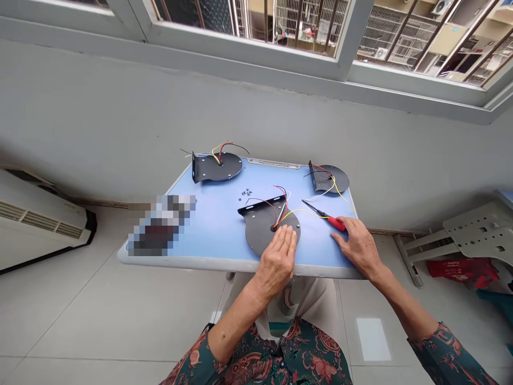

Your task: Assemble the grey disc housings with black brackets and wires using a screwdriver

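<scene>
My left hand (pixel 279 255) lies flat, fingers stretched out, on a dark round metal plate (pixel 258 230) with a bent, slotted flange. Red, black, white and yellow wires rise from the plate's central hole, just ahead of my fingertips. To the right, a screwdriver (pixel 335 223) with a red handle and dark shaft rests on the table, its tip pointing away to the left. My right hand (pixel 358 246) is at the handle's end; the fingers touch it and the thumb stands apart from it. A yellow wire (pixel 310 213) runs across the shaft.
Two similar wired plates stand at the back of the blue table (pixel 208 235): one left (pixel 228 167), one right (pixel 339 179). Small screws (pixel 246 192) lie in a loose group mid-table. A blurred patch (pixel 160 227) covers the left side. Behind is a wall with windows.
</scene>
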{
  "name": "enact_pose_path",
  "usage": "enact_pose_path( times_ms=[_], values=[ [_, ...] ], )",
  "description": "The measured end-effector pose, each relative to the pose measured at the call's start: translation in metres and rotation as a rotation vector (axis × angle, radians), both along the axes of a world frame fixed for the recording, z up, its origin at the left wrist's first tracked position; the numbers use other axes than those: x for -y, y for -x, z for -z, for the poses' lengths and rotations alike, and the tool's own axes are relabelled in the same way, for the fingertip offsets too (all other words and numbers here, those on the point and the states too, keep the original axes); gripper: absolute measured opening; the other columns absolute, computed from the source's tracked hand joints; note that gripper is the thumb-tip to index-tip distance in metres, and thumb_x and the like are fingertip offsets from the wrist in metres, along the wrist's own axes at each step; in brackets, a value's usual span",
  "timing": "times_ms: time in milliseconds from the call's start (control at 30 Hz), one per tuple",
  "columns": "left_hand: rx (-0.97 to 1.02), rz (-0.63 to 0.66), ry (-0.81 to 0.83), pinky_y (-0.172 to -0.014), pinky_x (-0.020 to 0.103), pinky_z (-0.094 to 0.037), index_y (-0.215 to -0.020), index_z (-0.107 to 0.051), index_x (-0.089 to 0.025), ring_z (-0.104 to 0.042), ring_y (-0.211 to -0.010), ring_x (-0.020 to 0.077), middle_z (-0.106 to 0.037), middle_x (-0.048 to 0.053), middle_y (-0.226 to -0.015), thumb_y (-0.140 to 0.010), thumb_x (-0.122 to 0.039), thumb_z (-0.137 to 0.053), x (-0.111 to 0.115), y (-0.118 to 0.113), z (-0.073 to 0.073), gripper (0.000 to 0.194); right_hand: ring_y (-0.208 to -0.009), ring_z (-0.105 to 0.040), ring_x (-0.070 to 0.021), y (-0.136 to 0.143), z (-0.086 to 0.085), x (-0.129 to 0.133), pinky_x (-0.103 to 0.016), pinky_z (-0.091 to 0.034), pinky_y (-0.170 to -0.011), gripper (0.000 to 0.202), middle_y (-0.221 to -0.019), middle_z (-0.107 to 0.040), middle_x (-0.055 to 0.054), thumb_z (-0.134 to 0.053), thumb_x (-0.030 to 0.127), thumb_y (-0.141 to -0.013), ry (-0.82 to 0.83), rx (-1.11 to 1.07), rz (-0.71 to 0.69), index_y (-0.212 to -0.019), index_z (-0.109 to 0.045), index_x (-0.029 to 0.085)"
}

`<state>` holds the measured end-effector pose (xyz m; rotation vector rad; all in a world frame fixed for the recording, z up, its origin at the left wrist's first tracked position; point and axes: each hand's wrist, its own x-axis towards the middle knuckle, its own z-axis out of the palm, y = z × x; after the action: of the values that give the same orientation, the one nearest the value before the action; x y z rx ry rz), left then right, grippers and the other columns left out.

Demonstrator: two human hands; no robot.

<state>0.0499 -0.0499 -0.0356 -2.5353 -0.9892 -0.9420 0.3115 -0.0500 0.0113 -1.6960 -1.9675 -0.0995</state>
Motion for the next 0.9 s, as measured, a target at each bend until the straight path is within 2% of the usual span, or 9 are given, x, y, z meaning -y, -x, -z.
enact_pose_path(
  times_ms=[100,167,233,333,433,533,633,667,900],
  values=[
    [-0.013,-0.007,0.011,-0.113,0.054,-0.052,-0.140,-0.052,0.008,-0.042,-0.146,0.0378,-0.058,0.032,-0.141,-0.089,0.000,-0.036,-0.001,0.000,0.001,0.054,-0.087,-0.069,-0.0270,0.000,-0.011,0.003,-0.042,-0.054,-0.080,0.026,-0.099,-0.076,-0.012,-0.063,0.035,-0.087,0.095,-0.211,0.078,-0.104,-0.073,0.018],
    [-0.028,-0.006,0.031,-0.114,0.054,-0.051,-0.141,-0.051,0.008,-0.040,-0.148,0.0376,-0.057,0.032,-0.142,-0.089,-0.001,-0.037,-0.001,0.000,0.002,0.056,-0.078,-0.068,-0.0228,-0.006,-0.031,0.010,-0.037,-0.052,-0.073,0.028,-0.092,-0.077,-0.008,-0.068,0.043,-0.084,0.194,-0.469,0.150,-0.098,-0.075,0.020],
    [-0.037,-0.007,0.036,-0.115,0.054,-0.050,-0.141,-0.052,0.008,-0.040,-0.148,0.0374,-0.057,0.032,-0.143,-0.088,-0.001,-0.037,-0.002,-0.001,0.003,0.056,-0.085,-0.069,-0.0221,-0.017,-0.055,0.021,-0.033,-0.051,-0.073,0.034,-0.097,-0.078,-0.008,-0.073,0.049,-0.080,0.225,-0.752,0.187,-0.099,-0.075,0.020],
    [-0.036,-0.023,-0.004,-0.113,0.053,-0.051,-0.136,-0.056,0.009,-0.046,-0.144,0.0384,-0.059,0.032,-0.139,-0.087,-0.001,-0.037,-0.002,-0.003,0.003,0.053,-0.079,-0.065,-0.0179,-0.025,-0.085,0.038,-0.030,-0.048,-0.068,0.033,-0.097,-0.077,-0.008,-0.081,0.048,-0.074,0.100,-1.006,0.202,-0.090,-0.075,0.019],
    [-0.038,-0.036,-0.016,-0.111,0.052,-0.053,-0.133,-0.058,0.010,-0.052,-0.139,0.0392,-0.061,0.032,-0.138,-0.087,-0.002,-0.038,-0.001,-0.004,0.001,0.052,-0.077,-0.068,-0.0201,-0.010,-0.101,0.044,-0.031,-0.046,-0.061,0.027,-0.086,-0.075,-0.005,-0.080,0.044,-0.079,-0.210,-1.035,0.174,-0.090,-0.068,0.022],
    [-0.045,-0.022,0.020,-0.113,0.053,-0.051,-0.135,-0.056,0.010,-0.050,-0.141,0.0387,-0.059,0.032,-0.140,-0.088,-0.003,-0.038,-0.001,-0.004,-0.001,0.052,-0.065,-0.068,-0.0205,0.022,-0.103,0.038,-0.035,-0.049,-0.059,0.022,-0.075,-0.071,-0.001,-0.069,0.044,-0.090,-0.401,-0.921,0.120,-0.096,-0.057,0.026],
    [-0.032,-0.013,0.035,-0.114,0.053,-0.050,-0.136,-0.055,0.010,-0.047,-0.143,0.0388,-0.058,0.033,-0.140,-0.088,-0.003,-0.039,-0.001,-0.003,-0.001,0.052,-0.049,-0.059,-0.0148,0.055,-0.097,0.018,-0.033,-0.052,-0.054,0.019,-0.072,-0.069,0.002,-0.060,0.042,-0.098,-0.381,-0.818,-0.026,-0.097,-0.049,0.027],
    [-0.023,-0.011,0.030,-0.114,0.053,-0.050,-0.135,-0.055,0.010,-0.047,-0.144,0.0387,-0.058,0.033,-0.140,-0.088,-0.002,-0.039,-0.001,-0.003,-0.001,0.052,-0.048,-0.059,-0.0135,0.063,-0.094,0.010,-0.031,-0.052,-0.052,0.020,-0.070,-0.068,0.004,-0.058,0.043,-0.099,-0.391,-0.777,-0.101,-0.098,-0.047,0.026],
    [0.034,-0.004,-0.008,-0.113,0.054,-0.052,-0.145,-0.045,0.009,-0.042,-0.146,0.0392,-0.060,0.033,-0.138,-0.088,0.001,-0.037,0.000,-0.003,0.000,0.058,-0.056,-0.067,-0.0121,0.086,-0.069,-0.035,-0.024,-0.054,-0.052,0.020,-0.075,-0.070,0.004,-0.057,0.037,-0.099,-0.443,-0.475,-0.171,-0.110,-0.047,0.024]
  ],
)
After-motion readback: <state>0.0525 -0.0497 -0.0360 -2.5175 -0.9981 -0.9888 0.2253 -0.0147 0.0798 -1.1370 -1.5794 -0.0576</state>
